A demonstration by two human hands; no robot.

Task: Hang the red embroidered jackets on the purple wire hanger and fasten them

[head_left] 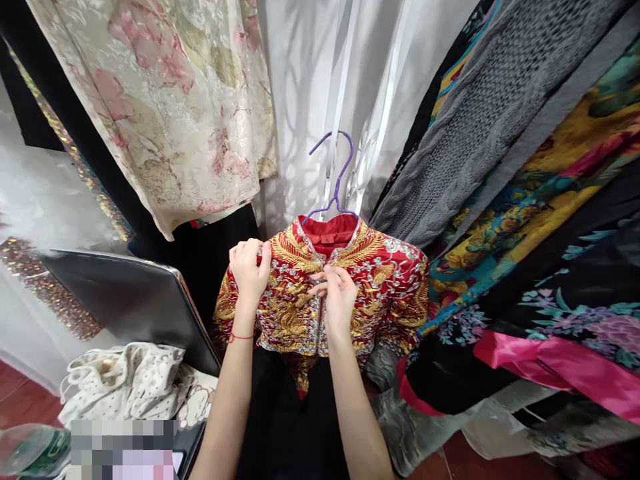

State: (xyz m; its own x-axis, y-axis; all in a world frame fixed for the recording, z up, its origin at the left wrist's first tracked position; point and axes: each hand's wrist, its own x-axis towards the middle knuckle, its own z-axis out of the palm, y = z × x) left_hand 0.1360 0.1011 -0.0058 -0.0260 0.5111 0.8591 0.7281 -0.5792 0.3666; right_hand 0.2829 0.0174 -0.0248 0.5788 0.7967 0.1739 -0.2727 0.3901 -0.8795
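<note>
Far left, clear bottle (35, 448), spotted cloth (127, 381), dark panel (127, 290) leaning near the jacket's sleeve; if I swing left, my forearm could knock the panel; next, my left hand (250, 267), grip clamped over the shoulder of the red jacket (293, 320), which hangs upright in front of me; a hard pull here could drag the collar off the purple hanger (346, 170), whose hook stands above by white strips, can't tell if it's caught on anything; if not, letting go could drop the lot; then my right hand (341, 293), fingertips bunched at the top of the front closure, can't tell if pinching or just touching; nails could snag the metallic embroidery; far right, grey knit (475, 120) hangs close behind the other sleeve, loose stitches could catch.
</note>
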